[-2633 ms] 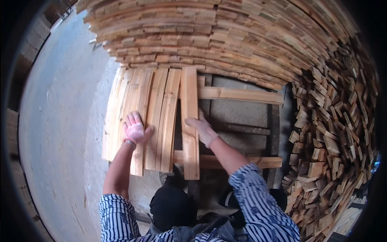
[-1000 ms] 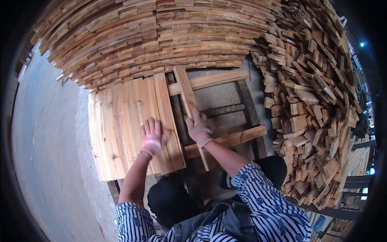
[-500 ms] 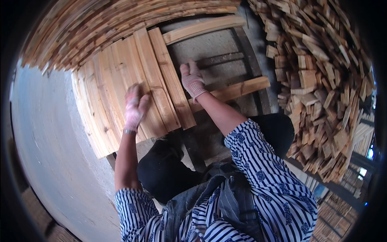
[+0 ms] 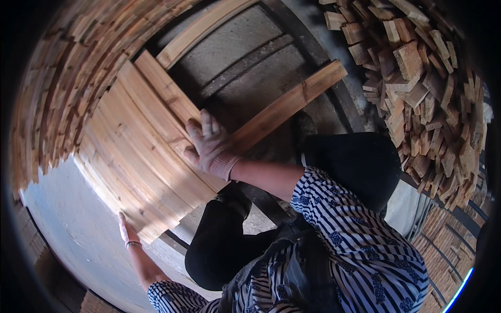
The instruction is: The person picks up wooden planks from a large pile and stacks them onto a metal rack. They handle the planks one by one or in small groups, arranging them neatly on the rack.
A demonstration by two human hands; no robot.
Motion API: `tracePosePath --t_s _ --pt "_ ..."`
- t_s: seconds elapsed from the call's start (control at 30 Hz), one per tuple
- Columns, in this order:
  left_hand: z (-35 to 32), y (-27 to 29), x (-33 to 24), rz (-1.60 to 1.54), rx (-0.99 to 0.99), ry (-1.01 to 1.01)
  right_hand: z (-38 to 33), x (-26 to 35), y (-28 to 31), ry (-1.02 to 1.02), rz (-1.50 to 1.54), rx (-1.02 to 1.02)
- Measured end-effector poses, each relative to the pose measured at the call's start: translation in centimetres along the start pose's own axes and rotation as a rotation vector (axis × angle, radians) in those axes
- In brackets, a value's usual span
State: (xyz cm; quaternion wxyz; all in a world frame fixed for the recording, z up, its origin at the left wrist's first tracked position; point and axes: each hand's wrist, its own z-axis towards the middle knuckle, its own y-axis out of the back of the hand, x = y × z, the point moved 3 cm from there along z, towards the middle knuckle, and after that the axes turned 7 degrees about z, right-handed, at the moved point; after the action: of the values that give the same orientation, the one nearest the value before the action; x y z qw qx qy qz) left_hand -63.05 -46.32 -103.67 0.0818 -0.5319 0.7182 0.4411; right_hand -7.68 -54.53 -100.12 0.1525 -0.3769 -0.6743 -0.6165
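Note:
Several planks [image 4: 135, 151] lie side by side as a flat panel in front of me, resting on two crosswise wooden slats, one nearer [image 4: 292, 101] and one farther [image 4: 209, 23]. My right hand [image 4: 211, 146], in a light knit glove, presses with spread fingers against the rightmost plank [image 4: 166, 87], close to the nearer slat. At the panel's opposite side, my gloved left hand [image 4: 125, 229] reaches to the outer left plank's near corner, its fingers stretched along the edge. Neither hand is closed round anything. Part of the left hand's fingers is hard to make out.
Under the slats runs a dark frame [image 4: 313, 49] with crossbars. A tall stack of boards [image 4: 57, 94] rises at the far left, and a heap of short wood pieces [image 4: 412, 68] at the right. Pale floor [image 4: 62, 214] stretches to the left.
My left hand has gone from the panel's top to its outer left edge. My right hand has come from above the frame's gap onto the rightmost plank. The view has turned.

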Motion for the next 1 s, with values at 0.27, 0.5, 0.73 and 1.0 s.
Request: tracePosePath --t_s 0.27,0.5,0.73,1.0 --pt "1.0 -1.2 -1.2 -0.150 0.209 0.151 0.7 -0.2 -0.8 -0.084 -0.060 0.036" --pt "-0.1 -0.1 -0.8 -0.192 0.192 0.155 0.7 0.6 -1.8 -0.113 -0.133 0.075" --pt "1.1 -1.0 -0.6 -0.192 0.224 0.082 0.6 0.8 -2.0 -0.099 -0.285 -0.079" --pt "3.0 0.2 1.6 -0.335 0.282 0.109 -0.4 1.5 -2.7 -0.103 -0.325 -0.060"
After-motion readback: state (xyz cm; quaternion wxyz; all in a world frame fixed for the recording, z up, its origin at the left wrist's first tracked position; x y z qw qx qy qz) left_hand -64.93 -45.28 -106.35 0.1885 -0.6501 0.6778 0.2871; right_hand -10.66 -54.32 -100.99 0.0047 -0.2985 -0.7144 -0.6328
